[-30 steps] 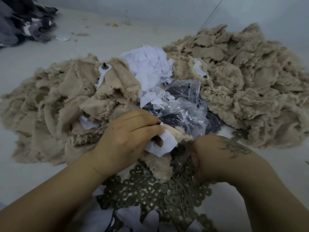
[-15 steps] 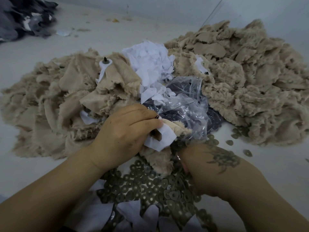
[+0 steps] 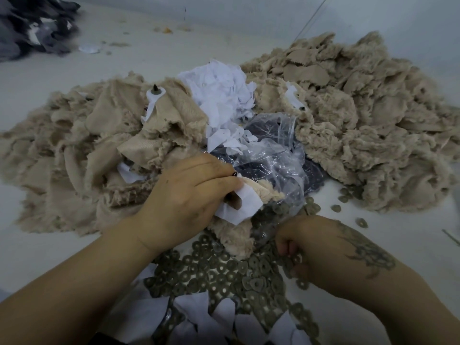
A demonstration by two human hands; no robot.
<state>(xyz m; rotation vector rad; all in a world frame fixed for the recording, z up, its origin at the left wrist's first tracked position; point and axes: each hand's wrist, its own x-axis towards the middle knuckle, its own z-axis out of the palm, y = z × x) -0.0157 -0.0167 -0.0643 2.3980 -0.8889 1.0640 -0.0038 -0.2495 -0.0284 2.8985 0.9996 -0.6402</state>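
Broadly, a white table (image 3: 49, 245) carries everything. Biggest on it is the right heap of beige plush cuttings (image 3: 361, 125), and the left heap of beige plush (image 3: 74, 150) is nearly as wide. A dark grey fabric pile (image 3: 32, 23) sits well apart in the far left corner.

Between the two beige heaps lies a mound of white scraps (image 3: 219, 95). Just in front of it is a crumpled clear plastic bag (image 3: 268, 150) with dark pieces inside. Nearer the person, a spread of grey washers (image 3: 224, 270) covers the table, and a few strays lie off to the right. White triangles (image 3: 199, 317) overlap its near edge.

The left hand (image 3: 184, 200) is clenched around a small plush piece (image 3: 234, 235), which hangs just above the washers. Its fingers press a white patch (image 3: 245, 205) against the fabric, and a dark stud tip (image 3: 235, 173) pokes out by the fingertips.

The right hand (image 3: 321, 250) (tattooed across its back) rests in the washers with its fingers curled into them. Whether a washer is actually pinched cannot be made out.
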